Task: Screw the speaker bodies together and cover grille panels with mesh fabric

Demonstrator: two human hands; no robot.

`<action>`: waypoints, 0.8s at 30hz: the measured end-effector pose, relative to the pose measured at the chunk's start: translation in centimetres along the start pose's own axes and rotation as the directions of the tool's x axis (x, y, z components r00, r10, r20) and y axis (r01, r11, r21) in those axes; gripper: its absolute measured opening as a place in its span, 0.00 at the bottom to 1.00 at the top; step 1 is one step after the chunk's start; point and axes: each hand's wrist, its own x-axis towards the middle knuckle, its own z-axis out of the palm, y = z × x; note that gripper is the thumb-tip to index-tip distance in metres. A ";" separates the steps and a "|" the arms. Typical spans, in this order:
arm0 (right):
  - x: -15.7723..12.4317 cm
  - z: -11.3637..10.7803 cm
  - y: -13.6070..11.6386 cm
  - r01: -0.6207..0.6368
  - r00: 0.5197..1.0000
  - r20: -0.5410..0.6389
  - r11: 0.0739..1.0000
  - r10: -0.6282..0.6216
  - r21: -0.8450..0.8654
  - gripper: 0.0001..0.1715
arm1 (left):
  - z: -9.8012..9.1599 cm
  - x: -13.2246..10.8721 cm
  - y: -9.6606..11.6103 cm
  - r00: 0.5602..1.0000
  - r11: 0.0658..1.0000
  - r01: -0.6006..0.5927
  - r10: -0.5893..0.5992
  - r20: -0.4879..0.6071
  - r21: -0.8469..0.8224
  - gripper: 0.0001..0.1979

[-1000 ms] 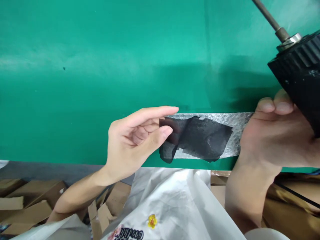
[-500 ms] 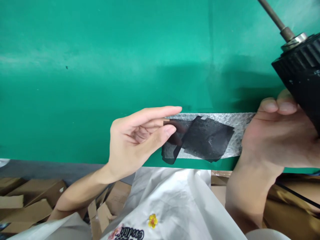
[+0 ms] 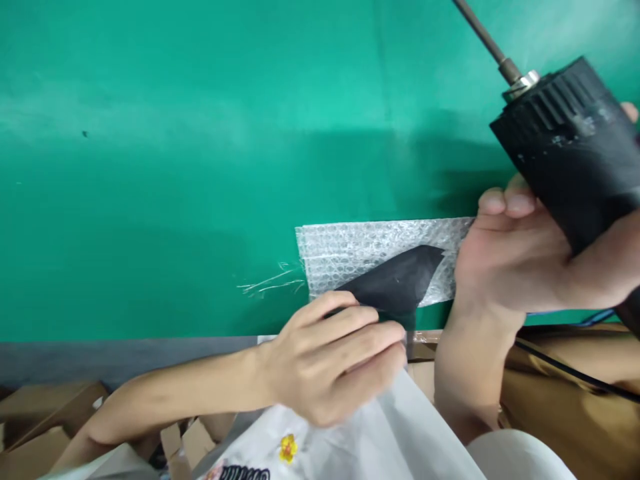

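Note:
A strip of bubble wrap [image 3: 360, 250] lies on the green table [image 3: 200, 167] near its front edge. A thin black sheet [image 3: 400, 283] lies on the strip, its lower corner pinched in my left hand [image 3: 335, 363], which is closed on it at the table's edge. My right hand [image 3: 525, 260] rests on the right end of the strip and grips a black power tool [image 3: 570, 150] with a metal shaft [image 3: 483, 37] pointing up and left.
A white plastic bag [image 3: 400, 440] with printed flowers lies below the table edge under my left hand. Brown cardboard pieces [image 3: 30, 427] lie at lower left. A brown surface with a black cable [image 3: 575, 373] is at lower right. Clear tape threads [image 3: 270, 283] stick to the table.
My left hand has turned over and dropped to the table's edge, pulling the black sheet down off the strip. More bare bubble wrap shows. The view has shifted right.

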 end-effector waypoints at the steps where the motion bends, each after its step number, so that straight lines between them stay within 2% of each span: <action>1: -0.1 -0.1 0.0 0.042 0.998 0.049 0.999 -0.042 -0.007 0.08 | 0.8 -0.3 0.1 0.999 0.997 -0.043 0.043 0.007 0.062 0.11; 3: -0.3 -0.3 0.0 0.066 0.994 0.085 0.997 -0.062 -0.048 0.08 | 2.0 -0.9 -0.1 0.997 0.988 -0.068 0.061 0.052 0.142 0.12; 6: -0.7 -0.4 0.2 0.095 0.994 0.063 0.986 -0.087 -0.135 0.15 | 2.4 -1.4 -0.7 0.994 0.980 -0.080 0.065 0.086 0.180 0.13; 9: -1.0 -0.2 0.3 0.105 0.994 0.042 0.981 -0.100 -0.164 0.18 | 1.9 -1.2 -1.3 0.993 0.978 -0.110 0.101 0.058 0.178 0.08; 13: -1.0 0.0 -0.1 0.046 0.999 0.012 0.988 -0.044 -0.145 0.25 | 0.7 -0.2 -2.0 0.980 0.968 -0.192 0.182 0.074 0.162 0.09; 18: -0.9 0.1 -0.3 0.043 0.999 0.002 0.988 -0.043 -0.150 0.23 | 0.4 0.3 -1.6 0.972 0.956 -0.234 0.235 0.016 0.176 0.11; 21: -1.0 0.2 -0.2 0.053 0.998 -0.014 0.987 -0.055 -0.150 0.21 | 1.2 0.1 -0.4 0.991 0.983 -0.105 0.116 -0.061 0.149 0.11; 24: -1.0 -0.1 0.1 0.075 0.997 0.022 0.993 -0.073 -0.096 0.11 | 1.5 0.2 0.6 0.988 0.998 0.060 -0.057 -0.146 0.016 0.13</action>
